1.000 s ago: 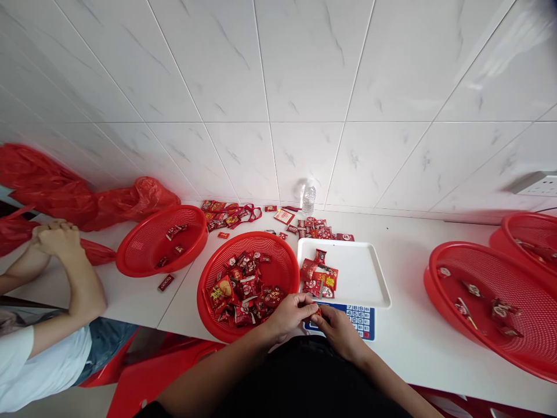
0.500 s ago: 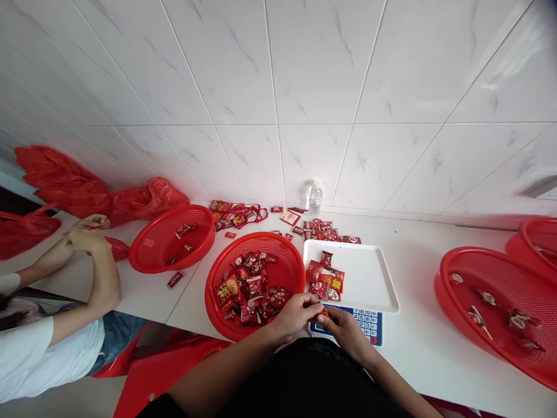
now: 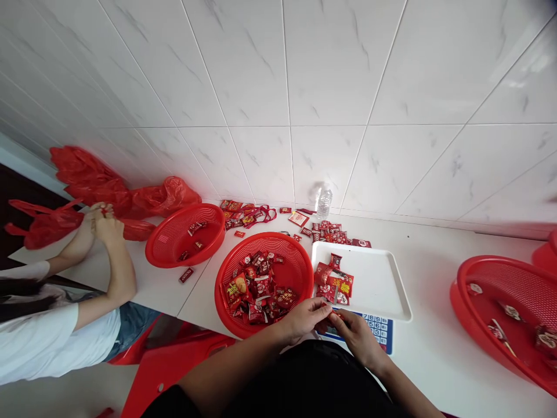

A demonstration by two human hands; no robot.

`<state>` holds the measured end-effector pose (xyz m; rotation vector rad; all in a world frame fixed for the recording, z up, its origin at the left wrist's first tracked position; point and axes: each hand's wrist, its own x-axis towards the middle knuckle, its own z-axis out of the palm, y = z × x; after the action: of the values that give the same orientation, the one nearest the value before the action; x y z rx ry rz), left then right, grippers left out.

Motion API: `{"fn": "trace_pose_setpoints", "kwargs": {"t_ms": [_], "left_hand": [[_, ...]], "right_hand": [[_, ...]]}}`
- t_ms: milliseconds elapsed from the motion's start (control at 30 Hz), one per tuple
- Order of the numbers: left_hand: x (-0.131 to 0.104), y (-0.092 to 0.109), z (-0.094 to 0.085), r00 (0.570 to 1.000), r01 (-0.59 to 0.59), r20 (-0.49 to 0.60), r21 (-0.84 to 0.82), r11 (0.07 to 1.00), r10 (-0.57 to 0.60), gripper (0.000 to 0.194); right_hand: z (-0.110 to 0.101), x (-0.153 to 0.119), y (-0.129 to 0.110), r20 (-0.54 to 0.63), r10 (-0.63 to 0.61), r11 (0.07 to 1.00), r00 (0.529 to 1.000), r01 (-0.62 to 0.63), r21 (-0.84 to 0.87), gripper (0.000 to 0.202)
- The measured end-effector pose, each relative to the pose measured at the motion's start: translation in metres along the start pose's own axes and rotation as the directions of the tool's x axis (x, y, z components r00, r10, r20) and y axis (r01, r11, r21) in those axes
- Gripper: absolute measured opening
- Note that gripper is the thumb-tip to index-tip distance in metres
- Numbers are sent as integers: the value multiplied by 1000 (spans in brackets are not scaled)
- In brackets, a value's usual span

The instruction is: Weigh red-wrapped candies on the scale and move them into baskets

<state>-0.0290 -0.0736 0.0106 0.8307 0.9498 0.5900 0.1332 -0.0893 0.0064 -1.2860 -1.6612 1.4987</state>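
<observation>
My left hand (image 3: 307,318) and my right hand (image 3: 355,337) meet in front of my body, fingers pinched around a small red snack packet (image 3: 338,316), mostly covered by my fingers. Just beyond them lies a white tray (image 3: 383,278) with several red snack packets (image 3: 337,283) at its left side. Partly under my right hand is a scale with a blue keypad (image 3: 379,330). To the left of my hands, a red basket (image 3: 221,290) holds a heap of red wrapped snacks (image 3: 261,287).
A second red basket (image 3: 152,249) with a few packets stands left, near a co-worker's hands (image 3: 104,223) and red plastic bags (image 3: 165,197). Loose packets (image 3: 331,233) and a clear bottle (image 3: 324,202) sit by the wall. Another red basket (image 3: 461,307) is at right.
The whole view has shifted, so things on the table appear farther right. My hands stay together on the small packet. The co-worker's hands remain close together.
</observation>
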Motion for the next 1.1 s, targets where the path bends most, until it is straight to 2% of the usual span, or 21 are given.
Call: {"fn": "trace_pose_setpoints", "kwargs": {"t_ms": [167, 333, 400, 567, 867, 1000, 1100], "left_hand": [[1, -1, -3, 1000, 5, 0, 24, 1000, -5, 39], [0, -1, -7, 1000, -5, 14, 57, 998, 4, 39], [-1, 1, -9, 999, -29, 15, 114, 993, 28, 37], [0, 4, -14, 995, -103, 21, 339, 935, 102, 35], [4, -6, -19, 993, -110, 6, 457, 883, 120, 30], [10, -8, -21, 985, -154, 4, 451, 879, 171, 30], [21, -7, -23, 941, -215, -94, 576, 789, 325, 29]], "right_hand": [[3, 3, 8, -9, 51, 999, 999, -51, -13, 43], [5, 4, 19, 18, 109, 989, 994, -110, 100, 45], [4, 4, 21, 26, 116, 987, 993, -118, 109, 45], [0, 3, 24, 7, 148, 989, 989, -148, -21, 46], [5, 5, 27, 19, 127, 992, 992, -126, -23, 48], [3, 9, 32, -45, 136, 990, 990, -138, -34, 49], [-7, 16, 38, -171, 173, 978, 970, -190, -89, 51]]}}
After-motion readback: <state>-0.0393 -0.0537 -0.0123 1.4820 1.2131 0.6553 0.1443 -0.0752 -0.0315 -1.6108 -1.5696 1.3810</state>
